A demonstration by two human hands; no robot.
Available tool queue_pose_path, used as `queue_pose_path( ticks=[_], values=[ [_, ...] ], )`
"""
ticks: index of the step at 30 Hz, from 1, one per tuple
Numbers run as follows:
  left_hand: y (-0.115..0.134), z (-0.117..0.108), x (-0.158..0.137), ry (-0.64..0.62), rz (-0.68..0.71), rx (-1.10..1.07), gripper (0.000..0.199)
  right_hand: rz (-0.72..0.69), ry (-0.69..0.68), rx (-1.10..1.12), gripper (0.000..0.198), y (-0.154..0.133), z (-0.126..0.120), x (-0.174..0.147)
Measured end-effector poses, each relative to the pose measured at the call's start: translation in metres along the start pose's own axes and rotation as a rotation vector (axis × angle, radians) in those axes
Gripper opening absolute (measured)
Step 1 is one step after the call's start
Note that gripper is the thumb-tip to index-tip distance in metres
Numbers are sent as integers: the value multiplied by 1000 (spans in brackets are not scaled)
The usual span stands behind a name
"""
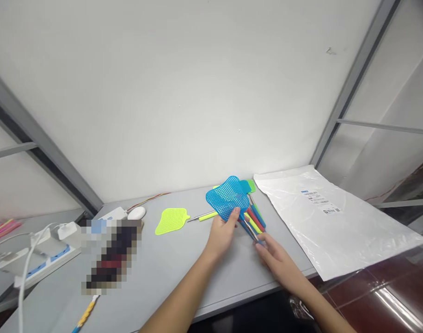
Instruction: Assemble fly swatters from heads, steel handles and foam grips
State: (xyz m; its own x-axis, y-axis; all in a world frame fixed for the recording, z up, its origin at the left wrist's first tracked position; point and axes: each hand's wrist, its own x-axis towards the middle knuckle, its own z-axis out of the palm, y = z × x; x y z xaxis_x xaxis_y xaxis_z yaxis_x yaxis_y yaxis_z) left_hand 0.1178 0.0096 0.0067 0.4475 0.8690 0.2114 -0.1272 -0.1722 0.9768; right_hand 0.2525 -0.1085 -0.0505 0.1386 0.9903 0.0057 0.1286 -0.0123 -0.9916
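A blue fly swatter (228, 196) with a perforated head is held above the desk between my two hands. My left hand (224, 233) pinches it where the head meets the metal rod. Lower down, the fingers of my right hand (274, 256) close around its handle end. Beneath and behind it lie several more swatters, with a red handle (254, 217), a blue handle (257, 214) and a green head (252, 186) showing. Left of them a yellow-green fly swatter (172, 220) rests flat, its rod pointing right. The held swatter partly covers the pile.
A large white plastic mailing bag (301, 217) with a printed label hangs over the desk's right edge. On the left are a power strip (48, 263) with plugs and cables, a round white object (137, 212) and a blurred-out item (112, 259). A white wall (204, 92) stands behind.
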Motion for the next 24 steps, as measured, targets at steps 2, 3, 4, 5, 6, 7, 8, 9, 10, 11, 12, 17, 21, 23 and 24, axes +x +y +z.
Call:
queue_pose_path(
  ticks=[2,3,4,5,6,7,8,9,10,11,12,17,21,23,24],
  values=[
    [2,-14,7,-53,6,58,33,-15,31,-37,32,0,0,0],
    [4,-22,10,-79,6,88,32,-28,53,-83,32,0,1,0],
    [5,-32,14,-111,-1,116,32,-42,78,-140,31,0,2,-1],
    [7,-42,18,-138,-11,137,33,-55,103,-203,30,0,4,-2],
    [8,-53,22,-152,-16,151,34,-65,129,-269,29,0,5,-4],
    [9,-65,25,-150,-10,164,35,-73,149,-331,28,1,7,-5],
    [9,-76,27,-129,5,183,35,-79,166,-387,28,1,9,-7],
    [9,-87,29,-96,27,209,35,-88,182,-436,28,2,10,-8],
    [9,-97,30,-58,53,244,35,-101,198,-481,28,2,10,-9],
    [8,-106,29,-21,75,284,35,-114,219,-526,29,2,9,-9],
    [6,-113,28,16,90,325,35,-126,251,-576,29,1,7,-7],
    [-1,-120,14,120,148,627,32,-12,463,-949,34,-26,-16,26],
    [-7,-111,9,63,281,964,23,151,489,-1206,34,-50,-21,72],
    [-13,-111,9,40,291,1100,24,174,456,-1273,33,-54,-17,93],
    [-17,-112,10,34,288,1160,26,180,439,-1295,33,-53,-15,101]
  ],
)
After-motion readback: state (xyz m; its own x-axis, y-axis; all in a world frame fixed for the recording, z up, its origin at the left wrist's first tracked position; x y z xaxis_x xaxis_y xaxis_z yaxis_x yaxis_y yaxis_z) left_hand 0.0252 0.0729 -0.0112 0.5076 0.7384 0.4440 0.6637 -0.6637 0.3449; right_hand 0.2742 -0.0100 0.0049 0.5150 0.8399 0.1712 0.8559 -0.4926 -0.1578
